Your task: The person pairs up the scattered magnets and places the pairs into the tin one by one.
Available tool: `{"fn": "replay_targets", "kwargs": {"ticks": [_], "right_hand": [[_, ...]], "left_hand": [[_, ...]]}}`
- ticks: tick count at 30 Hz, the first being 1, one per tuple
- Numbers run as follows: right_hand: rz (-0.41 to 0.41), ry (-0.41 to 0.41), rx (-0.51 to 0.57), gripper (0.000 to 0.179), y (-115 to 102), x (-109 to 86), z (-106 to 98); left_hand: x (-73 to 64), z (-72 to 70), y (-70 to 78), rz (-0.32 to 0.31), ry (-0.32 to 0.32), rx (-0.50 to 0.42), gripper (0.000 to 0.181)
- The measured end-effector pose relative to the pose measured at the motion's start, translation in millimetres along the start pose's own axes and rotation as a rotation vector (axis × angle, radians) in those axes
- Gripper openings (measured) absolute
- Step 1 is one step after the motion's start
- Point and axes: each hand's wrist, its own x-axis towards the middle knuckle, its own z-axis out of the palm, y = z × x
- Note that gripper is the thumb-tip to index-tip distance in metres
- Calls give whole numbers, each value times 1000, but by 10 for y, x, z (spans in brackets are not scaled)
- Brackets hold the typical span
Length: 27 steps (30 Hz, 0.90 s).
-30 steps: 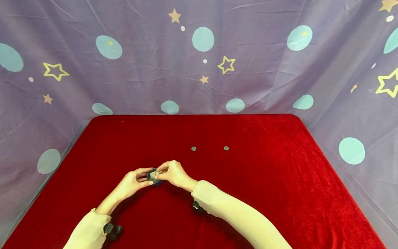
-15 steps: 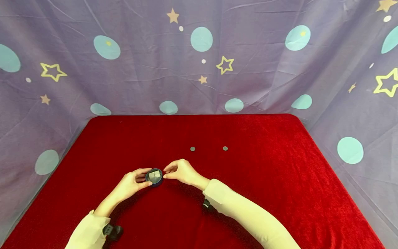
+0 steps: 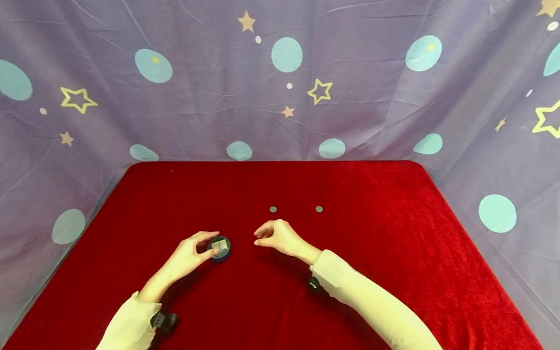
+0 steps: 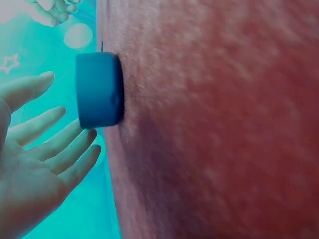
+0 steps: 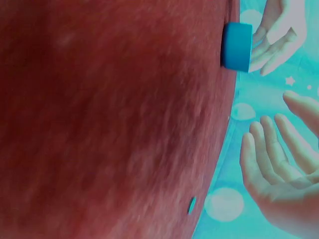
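A small round blue container (image 3: 220, 259) stands on the red cloth, with pale squarish pieces (image 3: 220, 243) showing inside it. My left hand (image 3: 185, 257) is at its left side, thumb and fingers spread. In the left wrist view those fingers are straight and the fingertips come right up to the edge of the blue container (image 4: 97, 89). My right hand (image 3: 282, 237) hovers to the right of the container, apart from it, fingers relaxed and nothing between them. Two small grey-green discs (image 3: 273, 209) lie on the cloth beyond my right hand.
Red velvety cloth (image 3: 376, 218) covers the table. A purple curtain (image 3: 197, 97) with stars and blue circles hangs behind the table and along both sides. Each wrist carries a small black device (image 3: 165, 321) below the sleeve cuff.
My right hand has left the container and moved right. My left hand, which held the container's side, has loosened its fingers and drawn back slightly. The pale pieces are in the container.
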Motion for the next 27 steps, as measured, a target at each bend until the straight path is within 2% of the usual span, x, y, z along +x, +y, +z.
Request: {"fn": "replay_targets", "kwargs": {"ticks": [12, 21, 27], "right_hand": [[-2, 39, -73, 20, 172, -153, -237], [19, 89, -129, 20, 342, -253, -429], [48, 113, -124, 21, 435, -325, -547]], "left_hand": [[187, 37, 158, 48, 6, 2, 42], [373, 129, 329, 88, 1, -12, 41], [497, 204, 414, 131, 9, -6, 36]]}}
